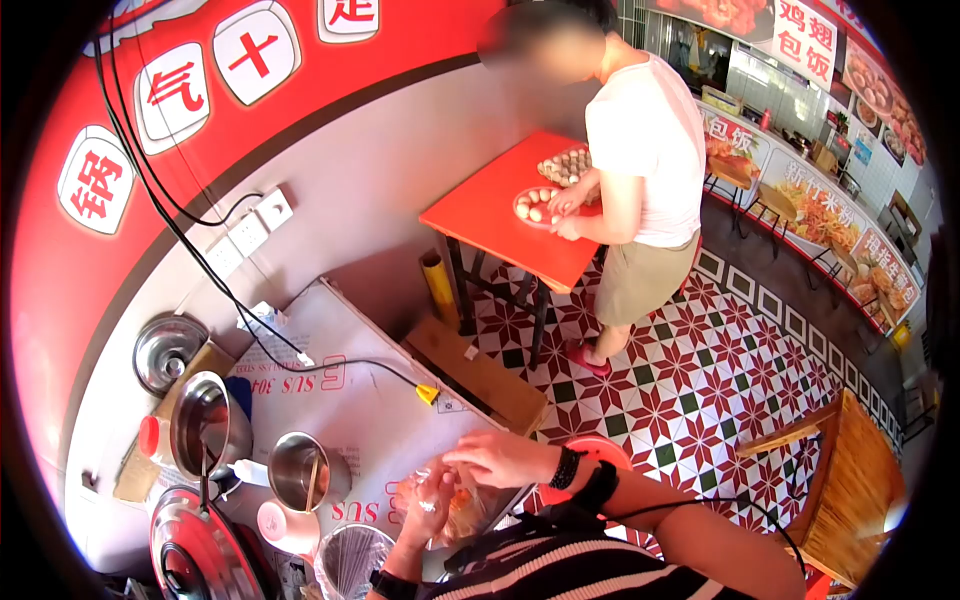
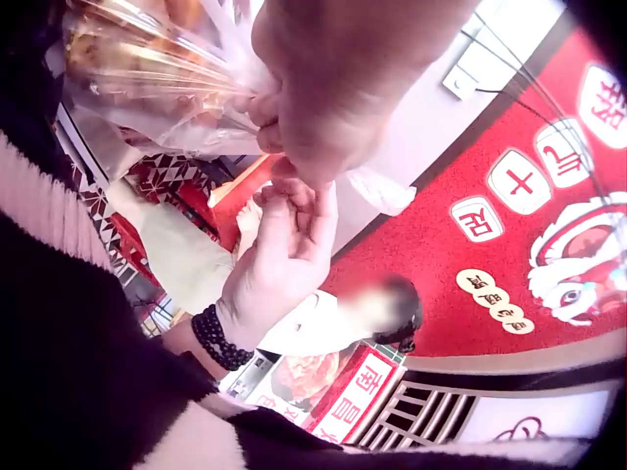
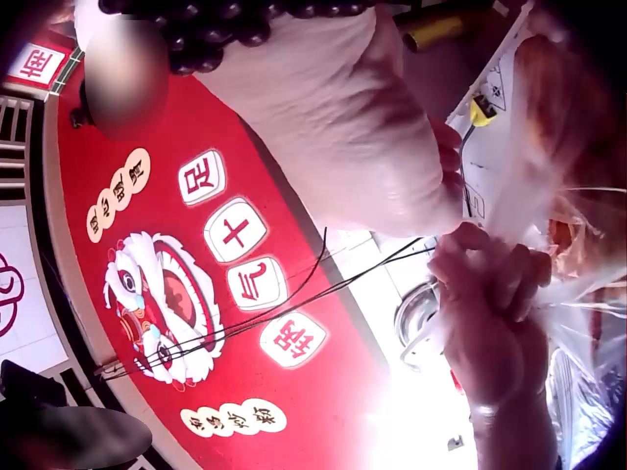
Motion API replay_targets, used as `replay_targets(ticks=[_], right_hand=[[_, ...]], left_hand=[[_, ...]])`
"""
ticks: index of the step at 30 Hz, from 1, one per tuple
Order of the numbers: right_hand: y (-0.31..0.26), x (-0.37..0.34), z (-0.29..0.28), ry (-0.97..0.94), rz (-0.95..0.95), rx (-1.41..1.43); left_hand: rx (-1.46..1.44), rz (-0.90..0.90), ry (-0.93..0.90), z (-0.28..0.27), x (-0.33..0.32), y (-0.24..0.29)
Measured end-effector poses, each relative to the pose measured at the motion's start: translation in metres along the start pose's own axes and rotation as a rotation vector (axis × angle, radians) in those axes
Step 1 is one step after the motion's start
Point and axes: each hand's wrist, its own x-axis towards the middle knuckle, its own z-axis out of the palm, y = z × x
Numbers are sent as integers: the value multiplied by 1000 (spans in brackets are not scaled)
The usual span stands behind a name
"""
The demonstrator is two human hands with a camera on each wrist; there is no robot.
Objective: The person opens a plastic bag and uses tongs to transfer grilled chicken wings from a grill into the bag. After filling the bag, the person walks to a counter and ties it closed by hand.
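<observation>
A clear plastic bag (image 1: 465,515) with orange-brown food inside hangs close to the striped top, by the edge of the steel-topped counter. My left hand (image 1: 425,497) grips its gathered neck. In the right wrist view, the film of the bag (image 3: 578,245) fans out below the curled fingers of that left hand (image 3: 495,313). My right hand (image 1: 495,458), with a black beaded bracelet, meets the left at the neck. Seen from the left wrist, the right hand's fingers (image 2: 284,201) curl in and pinch there, and a loose white end of the bag (image 2: 382,191) sticks out past the hands.
Film-covered counter (image 1: 380,440) holds steel pots (image 1: 310,475), a large lid (image 1: 205,545) and a bundle of thin sticks (image 1: 352,562). A black cable with a yellow plug (image 1: 427,394) crosses it. Beyond, a person (image 1: 640,150) stands at a red table (image 1: 490,200) with eggs.
</observation>
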Motion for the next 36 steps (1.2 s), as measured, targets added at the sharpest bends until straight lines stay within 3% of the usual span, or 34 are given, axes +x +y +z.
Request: replay_targets(ticks=[4, 7, 8, 11, 15, 16, 19, 20, 23, 24, 27, 28, 32, 36], right_hand=[[4, 6, 13, 28, -6, -36], [4, 8, 21, 62, -19, -96], [4, 8, 22, 62, -11, -86], [5, 13, 18, 76, 6, -76], [-9, 7, 11, 49, 47, 65], [-10, 5, 9, -8, 25, 100], [-2, 8, 8, -174, 124, 437], [-3, 7, 3, -175, 129, 401], [10, 7, 29, -133, 30, 201], [8, 13, 29, -286, 81, 168], [32, 17, 55, -270, 128, 339], [-1, 25, 22, -320, 305, 318], [26, 26, 39, -332, 259, 449], [38, 28, 41, -341, 220, 423]], left_hand=[[50, 118, 75, 1, 3, 4], [-31, -92, -33, -7, -2, -2], [-32, -90, -82, -9, -3, -12], [-248, -103, 46, -3, -5, -10], [-563, -312, -52, -9, -3, -26], [-611, -271, -110, -13, -5, -35], [-520, -130, -140, -21, -13, -27], [-508, -88, -134, -24, -11, -14], [-111, -9, -158, -23, -11, -9], [47, 138, -35, -21, -9, 3], [367, 92, 168, -7, -15, -4], [478, 103, 201, -4, -16, -3], [465, 241, 383, -1, -10, -7], [608, 250, 343, -6, -15, -6]])
